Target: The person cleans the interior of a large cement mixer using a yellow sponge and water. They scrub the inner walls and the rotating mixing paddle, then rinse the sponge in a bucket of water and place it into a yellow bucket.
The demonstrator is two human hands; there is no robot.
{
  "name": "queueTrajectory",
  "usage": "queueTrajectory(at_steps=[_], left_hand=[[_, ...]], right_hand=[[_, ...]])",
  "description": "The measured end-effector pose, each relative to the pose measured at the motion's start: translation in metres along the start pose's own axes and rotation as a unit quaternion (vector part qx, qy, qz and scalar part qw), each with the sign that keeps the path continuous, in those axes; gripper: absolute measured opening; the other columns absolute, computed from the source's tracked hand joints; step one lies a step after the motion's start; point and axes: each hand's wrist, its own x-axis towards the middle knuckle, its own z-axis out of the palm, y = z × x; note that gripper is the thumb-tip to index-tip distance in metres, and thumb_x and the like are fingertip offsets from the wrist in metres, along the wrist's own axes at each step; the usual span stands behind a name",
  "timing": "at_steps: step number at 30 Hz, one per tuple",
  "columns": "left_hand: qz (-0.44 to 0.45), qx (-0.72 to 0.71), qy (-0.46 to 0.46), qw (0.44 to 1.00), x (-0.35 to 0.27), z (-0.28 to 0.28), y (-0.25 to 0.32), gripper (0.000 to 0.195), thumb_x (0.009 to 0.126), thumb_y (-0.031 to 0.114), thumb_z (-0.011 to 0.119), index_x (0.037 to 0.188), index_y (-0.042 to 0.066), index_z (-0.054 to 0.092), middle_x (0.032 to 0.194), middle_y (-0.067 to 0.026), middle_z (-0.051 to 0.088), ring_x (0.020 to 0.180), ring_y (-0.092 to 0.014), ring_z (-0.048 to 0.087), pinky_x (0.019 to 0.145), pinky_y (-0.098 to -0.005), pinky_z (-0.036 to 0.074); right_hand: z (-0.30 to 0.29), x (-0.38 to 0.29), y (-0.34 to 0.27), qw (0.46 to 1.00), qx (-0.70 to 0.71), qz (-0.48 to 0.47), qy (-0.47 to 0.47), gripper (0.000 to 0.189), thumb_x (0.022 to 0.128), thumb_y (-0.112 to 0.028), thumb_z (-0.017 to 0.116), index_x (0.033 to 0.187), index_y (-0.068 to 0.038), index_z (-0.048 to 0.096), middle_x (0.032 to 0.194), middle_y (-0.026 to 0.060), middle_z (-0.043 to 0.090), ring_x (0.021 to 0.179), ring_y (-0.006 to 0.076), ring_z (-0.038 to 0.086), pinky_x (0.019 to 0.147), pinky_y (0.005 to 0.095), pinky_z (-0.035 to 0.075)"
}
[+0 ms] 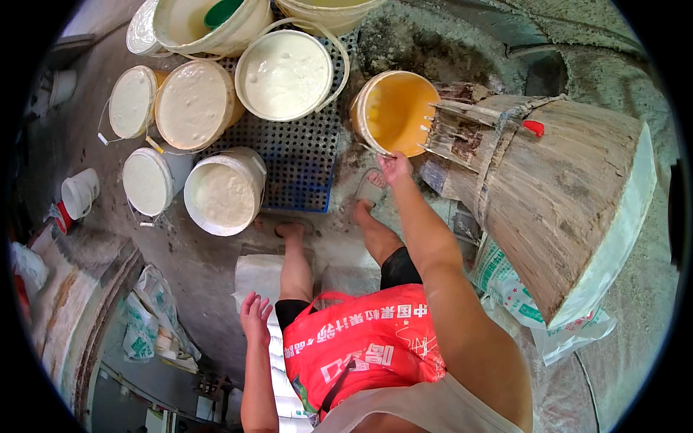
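My right hand (396, 166) reaches forward with its fingers hooked on the near rim of a yellow bucket (403, 116). Whether it also holds the bucket's wire handle is hard to tell. The bucket's mouth faces me, and some yellow stuff shows along its inner left side. Its right edge meets the end of a wooden spout (460, 135), from which white drips hang. That spout joins a large rope-bound wooden tub (563, 200). My left hand (255, 316) hangs by my left knee, fingers loosely apart, holding nothing.
Several buckets of pale batter-like stuff (284, 76) stand ahead and to the left, some on a perforated black mat (292, 157). A green scoop (222, 12) rests in one pail. Printed plastic sacks (506, 276) lie below the tub. A worn bench (70, 303) stands at left.
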Motion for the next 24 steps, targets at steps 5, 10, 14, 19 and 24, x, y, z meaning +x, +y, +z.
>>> queueTrajectory(at_steps=[5, 10, 14, 19, 24], left_hand=[[0.018, -0.007, -0.013, 1.000, 0.006, 0.009, -0.006, 0.036, 0.084, 0.013, 0.053, 0.117, 0.004, 0.044, 0.114, -0.0123, 0.047, 0.099, -0.025, 0.053, 0.081, -0.0372, 0.047], [0.000, -0.007, -0.030, 1.000, 0.006, 0.026, -0.012, 0.038, 0.083, 0.014, 0.054, 0.118, 0.003, 0.044, 0.115, -0.0122, 0.048, 0.101, -0.025, 0.053, 0.082, -0.0369, 0.046], [-0.012, -0.016, -0.048, 0.999, 0.009, 0.058, -0.012, 0.039, 0.083, 0.014, 0.055, 0.118, 0.002, 0.043, 0.115, -0.0121, 0.047, 0.102, -0.025, 0.052, 0.083, -0.0356, 0.046], [0.084, 0.022, -0.144, 0.986, 0.014, 0.136, 0.009, 0.043, 0.081, 0.017, 0.060, 0.118, 0.002, 0.044, 0.115, -0.0098, 0.048, 0.102, -0.021, 0.052, 0.082, -0.0318, 0.046], [0.154, 0.136, -0.108, 0.973, 0.037, 0.207, 0.037, 0.067, 0.073, 0.029, 0.070, 0.123, -0.003, 0.039, 0.108, -0.0113, 0.051, 0.098, -0.015, 0.051, 0.078, -0.0239, 0.044]], right_hand=[[0.020, 0.006, -0.001, 1.000, 0.013, -0.002, -0.013, 0.019, 0.082, -0.007, 0.045, 0.098, 0.003, 0.048, 0.090, 0.0132, 0.055, 0.083, 0.0256, 0.057, 0.081, 0.0389, 0.052], [0.013, 0.002, 0.018, 1.000, 0.005, -0.003, 0.008, 0.023, 0.082, -0.008, 0.044, 0.099, 0.007, 0.046, 0.094, 0.0179, 0.053, 0.090, 0.0299, 0.055, 0.086, 0.0411, 0.048], [-0.011, -0.022, 0.023, 0.999, 0.037, 0.013, -0.017, 0.025, 0.082, -0.010, 0.043, 0.100, 0.008, 0.046, 0.097, 0.0182, 0.053, 0.092, 0.0300, 0.055, 0.087, 0.0402, 0.048], [-0.040, -0.084, 0.035, 0.997, -0.049, 0.062, 0.010, 0.024, 0.081, -0.011, 0.043, 0.099, 0.005, 0.047, 0.095, 0.0168, 0.055, 0.089, 0.0284, 0.056, 0.084, 0.0394, 0.049], [-0.059, -0.164, 0.059, 0.984, -0.163, 0.076, 0.015, 0.023, 0.081, -0.011, 0.045, 0.099, 0.003, 0.048, 0.090, 0.0140, 0.056, 0.081, 0.0247, 0.059, 0.075, 0.0375, 0.052]])
